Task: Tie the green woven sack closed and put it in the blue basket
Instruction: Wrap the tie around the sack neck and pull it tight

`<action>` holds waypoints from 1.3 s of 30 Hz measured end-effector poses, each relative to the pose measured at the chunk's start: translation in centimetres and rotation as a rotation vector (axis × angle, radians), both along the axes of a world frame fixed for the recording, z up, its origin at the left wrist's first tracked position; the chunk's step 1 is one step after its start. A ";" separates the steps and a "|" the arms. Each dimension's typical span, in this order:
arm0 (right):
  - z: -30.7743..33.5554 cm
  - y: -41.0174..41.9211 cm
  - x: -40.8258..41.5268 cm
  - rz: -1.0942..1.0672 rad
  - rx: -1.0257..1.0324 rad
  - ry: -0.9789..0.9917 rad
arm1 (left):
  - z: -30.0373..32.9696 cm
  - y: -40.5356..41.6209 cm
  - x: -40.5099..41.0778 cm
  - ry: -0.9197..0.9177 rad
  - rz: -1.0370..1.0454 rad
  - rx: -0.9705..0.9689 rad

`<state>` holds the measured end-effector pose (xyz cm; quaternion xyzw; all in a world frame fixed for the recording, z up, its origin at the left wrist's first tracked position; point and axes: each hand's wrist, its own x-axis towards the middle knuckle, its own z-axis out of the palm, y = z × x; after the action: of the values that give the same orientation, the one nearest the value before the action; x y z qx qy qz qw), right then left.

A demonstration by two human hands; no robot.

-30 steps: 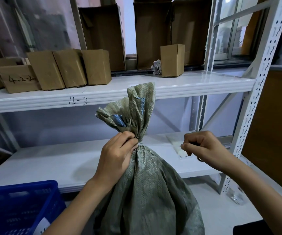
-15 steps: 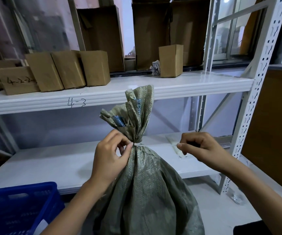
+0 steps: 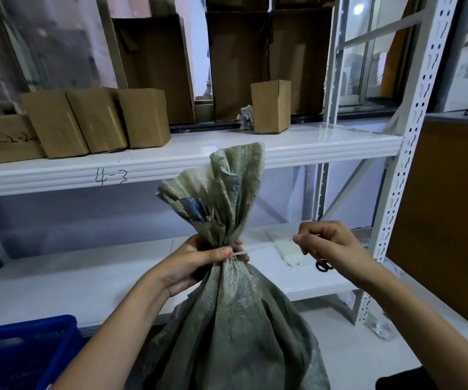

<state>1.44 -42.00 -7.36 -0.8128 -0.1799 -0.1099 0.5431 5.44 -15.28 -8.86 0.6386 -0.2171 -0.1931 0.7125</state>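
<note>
Upright, coarse green woven sack (image 3: 235, 319), left hand (image 3: 196, 263) grip round gathered neck, right hand (image 3: 331, 246) pinching thin white tie (image 3: 258, 250)

Left hand (image 3: 196, 263) has shifted from a closed fist over the sack (image 3: 227, 319) neck to a thumb-and-finger pinch; right hand (image 3: 331, 243) has drawn a white tie (image 3: 255, 250) taut between them.
</note>
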 end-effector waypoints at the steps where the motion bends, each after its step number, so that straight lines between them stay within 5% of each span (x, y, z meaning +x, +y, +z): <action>1: -0.1 -0.4 0.2 -0.014 0.010 -0.008 | 0.2 0.3 0.0 0.010 -0.010 -0.008; 6: -0.7 -1.2 0.9 -0.049 0.003 -0.027 | 0.9 0.1 -0.2 -0.124 0.147 0.037; 9: -0.3 -1.1 0.9 -0.054 0.033 -0.076 | 1.5 -0.6 -0.4 -0.212 0.332 -0.099; 18: 1.5 -1.1 0.9 -0.107 0.265 -0.108 | 3.9 -3.5 -3.5 -0.353 0.458 -0.227; 26: 0.0 -0.3 1.4 -0.042 0.123 -0.038 | 1.7 -2.9 -2.0 -0.326 0.657 -0.153; 39: -1.1 -0.2 1.8 0.107 0.328 0.040 | 0.7 -3.2 -1.7 -0.478 0.683 0.057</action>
<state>3.24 -42.25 -8.46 -0.7045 -0.1916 -0.0926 0.6770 3.73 -18.52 -8.15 0.7202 -0.1470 0.2021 0.6472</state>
